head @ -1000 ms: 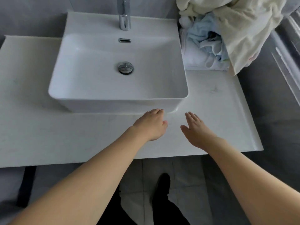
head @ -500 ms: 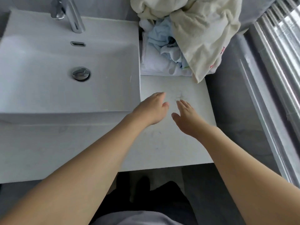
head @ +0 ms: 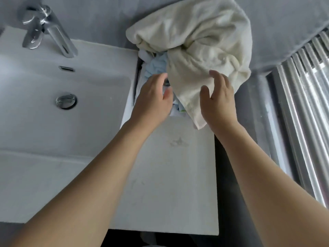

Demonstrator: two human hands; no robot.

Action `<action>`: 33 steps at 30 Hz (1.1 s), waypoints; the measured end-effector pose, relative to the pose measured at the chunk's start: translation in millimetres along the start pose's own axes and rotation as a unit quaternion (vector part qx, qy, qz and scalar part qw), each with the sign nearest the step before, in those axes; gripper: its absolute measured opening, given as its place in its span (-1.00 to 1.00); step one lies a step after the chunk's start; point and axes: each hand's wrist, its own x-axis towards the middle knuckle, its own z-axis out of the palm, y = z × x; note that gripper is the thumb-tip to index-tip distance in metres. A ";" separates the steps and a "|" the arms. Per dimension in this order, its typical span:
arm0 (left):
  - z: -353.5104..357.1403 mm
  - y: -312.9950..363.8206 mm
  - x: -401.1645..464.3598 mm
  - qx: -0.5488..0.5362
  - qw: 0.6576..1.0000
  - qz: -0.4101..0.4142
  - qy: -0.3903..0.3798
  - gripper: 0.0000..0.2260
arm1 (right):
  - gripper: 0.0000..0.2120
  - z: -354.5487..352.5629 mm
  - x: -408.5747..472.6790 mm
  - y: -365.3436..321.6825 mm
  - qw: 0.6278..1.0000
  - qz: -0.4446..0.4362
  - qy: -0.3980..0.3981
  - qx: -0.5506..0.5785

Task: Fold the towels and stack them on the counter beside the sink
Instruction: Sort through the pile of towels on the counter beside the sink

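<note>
A heap of unfolded towels lies at the back of the white counter (head: 170,175), right of the sink (head: 62,107). A large cream towel (head: 195,41) covers the heap and hangs forward; a light blue towel (head: 156,65) and white cloth show beneath it on the left. My left hand (head: 153,98) reaches over the blue and white cloth, fingers loosely bent, holding nothing that I can see. My right hand (head: 217,98) is spread open against the hanging edge of the cream towel, without gripping it.
A chrome tap (head: 51,31) stands behind the basin, with a drain plug (head: 66,101) in its floor. The counter's right edge drops off beside a ribbed metal window frame (head: 302,113). A grey wall backs the heap.
Both hands moved forward from the bare counter up to the towel heap. The view shifted right and closer to the heap.
</note>
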 end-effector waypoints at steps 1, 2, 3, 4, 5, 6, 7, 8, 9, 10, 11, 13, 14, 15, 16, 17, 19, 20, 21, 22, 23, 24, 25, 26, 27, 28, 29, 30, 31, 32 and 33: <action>0.8 3.5 9.8 -0.004 1.000 0.011 0.019 -0.62 | -0.56 0.9 11.5 0.1 1.000 -0.005 0.023 0.007; 1.4 6.3 20.9 -0.006 0.999 0.024 0.039 -0.63 | -0.56 1.8 22.8 0.2 0.999 -0.006 0.048 0.012; 2.2 9.0 32.8 -0.005 0.998 0.040 0.057 -0.63 | -0.56 2.4 33.0 0.3 0.997 -0.001 0.074 0.014; 2.6 11.9 45.7 -0.001 0.996 0.057 0.072 -0.64 | -0.55 2.2 41.8 0.3 0.995 0.011 0.099 0.011; 2.9 15.7 59.4 0.002 0.994 0.070 0.083 -0.64 | -0.55 1.8 50.4 0.6 0.992 0.023 0.122 0.001; 3.1 19.7 73.2 0.004 0.993 0.077 0.089 -0.63 | -0.55 1.9 58.4 1.9 0.990 0.033 0.139 -0.018; 3.7 24.3 85.9 0.008 0.992 0.083 0.094 -0.63 | -0.54 1.7 66.1 4.1 0.987 0.042 0.151 -0.040; 4.9 28.6 97.9 0.014 0.991 0.091 0.101 -0.62 | -0.52 1.2 73.5 6.2 0.985 0.052 0.157 -0.054; 6.7 33.6 108.0 0.021 0.989 0.098 0.105 -0.62 | -0.51 0.6 80.2 8.9 0.983 0.065 0.160 -0.058; 8.9 38.2 117.2 0.025 0.989 0.106 0.104 -0.61 | -0.51 -0.2 86.4 11.0 0.982 0.077 0.165 -0.051; 11.5 42.9 125.5 0.028 0.988 0.115 0.101 -0.62 | -0.52 -0.7 92.0 12.5 0.980 0.082 0.176 -0.038; 18.4 47.9 139.6 0.041 0.986 0.130 0.101 -0.65 | -0.57 0.7 100.1 15.5 0.975 0.084 0.207 0.002; 21.6 48.1 146.0 0.051 0.985 0.128 0.099 -0.67 | -0.59 1.4 102.9 16.7 0.971 0.086 0.223 0.024; 24.1 47.9 151.8 0.065 0.986 0.118 0.100 -0.71 | -0.62 1.4 106.2 17.8 0.966 0.090 0.240 0.042; 26.1 46.7 157.3 0.079 0.985 0.111 0.103 -0.77 | -0.65 0.6 110.0 18.8 0.961 0.097 0.252 0.050; 26.6 45.3 160.6 0.090 0.985 0.106 0.107 -0.82 | -0.67 -1.3 113.2 19.3 0.960 0.102 0.255 0.048; 25.6 42.9 166.9 0.088 0.985 0.100 0.112 -0.95 | -0.68 -6.4 119.8 18.8 0.966 0.110 0.234 0.024; 24.3 42.6 170.4 0.077 0.986 0.098 0.109 -0.98 | -0.69 -8.7 123.4 18.2 0.969 0.116 0.219 0.010; 21.3 43.6 172.6 0.068 0.988 0.094 0.104 -0.94 | -0.74 -9.0 126.6 17.2 0.971 0.120 0.206 -0.001; 17.5 44.4 174.6 0.065 0.990 0.089 0.092 -0.91 | -0.82 -8.2 129.1 16.5 0.972 0.121 0.199 -0.009; 12.6 46.0 175.9 0.062 0.991 0.086 0.080 -0.91 | -0.88 -6.2 131.0 15.5 0.974 0.118 0.194 -0.021; 7.3 48.4 176.5 0.059 0.992 0.088 0.072 -0.92 | -0.88 -3.6 131.6 15.0 0.975 0.103 0.192 -0.041; 1.7 52.3 175.9 0.051 0.993 0.088 0.067 -0.94 | -0.84 -1.2 131.7 14.6 0.977 0.080 0.188 -0.062; -3.5 56.8 174.3 0.033 0.994 0.085 0.065 -0.95 | -0.79 -0.2 131.6 14.2 0.979 0.064 0.178 -0.076; -8.0 61.7 172.4 -0.002 0.995 0.074 0.060 -0.94 | -0.75 0.3 133.0 14.4 0.980 0.057 0.170 -0.083; -12.3 66.3 170.5 -0.066 0.995 0.050 0.052 -0.90 | -0.73 -0.1 135.3 15.1 0.982 0.056 0.161 -0.085; -16.5 70.8 167.3 -0.158 0.986 0.020 0.039 -0.84 | -0.70 -0.9 137.6 16.3 0.982 0.047 0.161 -0.088; -21.6 75.9 162.7 -0.261 0.965 -0.008 0.022 -0.80 | -0.66 -1.6 138.5 16.5 0.981 0.031 0.169 -0.091; -24.6 77.0 158.9 -0.344 0.939 -0.025 0.005 -0.79 | -0.61 -2.2 139.8 17.4 0.980 0.014 0.177 -0.095; -26.6 78.4 153.8 -0.396 0.918 -0.025 -0.015 -0.80 | -0.61 -3.1 140.2 16.3 0.980 0.006 0.185 -0.076; -26.9 79.8 148.1 -0.416 0.908 -0.020 -0.036 -0.83 | -0.63 -3.9 140.0 14.4 0.980 0.002 0.194 -0.045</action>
